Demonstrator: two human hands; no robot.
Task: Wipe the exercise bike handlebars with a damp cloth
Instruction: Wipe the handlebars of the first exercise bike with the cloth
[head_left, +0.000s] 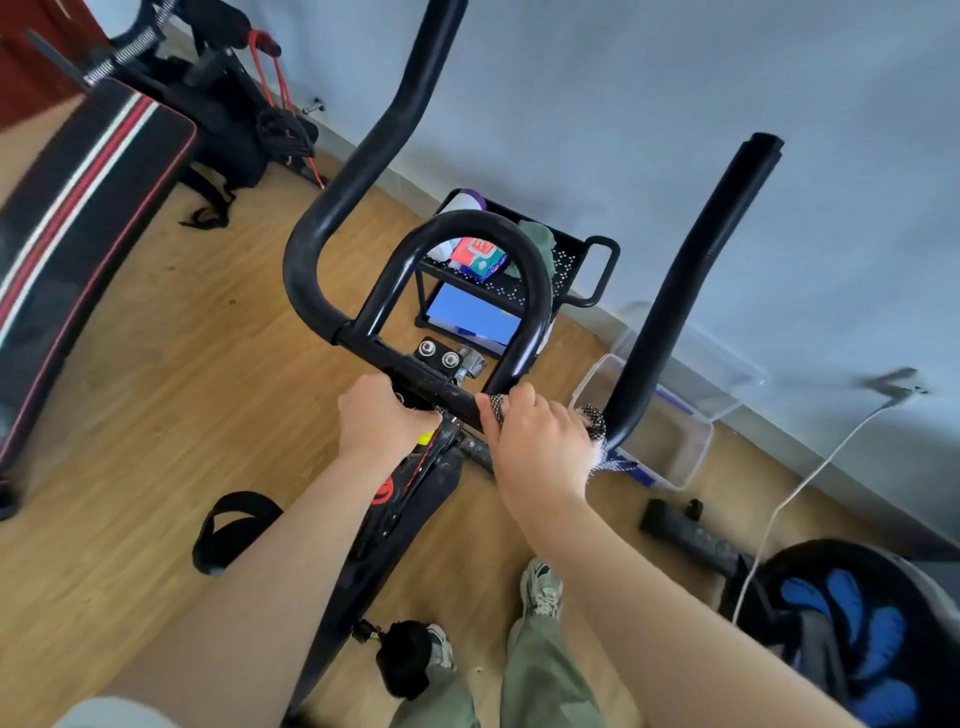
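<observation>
The wood-grain floor (171, 374) is lying open to the left of the bike, while a grey wall (675, 104) is closing in just behind. The black tubular handlebars (332, 208) are rising in two smooth curved horns with a rounded centre loop (530, 260). The right hand (540, 441) is curling over the crossbar at the loop's base, fingers pressed together and clamping a checkered woven cloth (595, 421) against the tube; cloth is showing on both sides of the hand. The left hand (376, 415) is gripping the crossbar beside the stem, fingers closed. A black mesh cart (566, 265) is standing beyond.
</observation>
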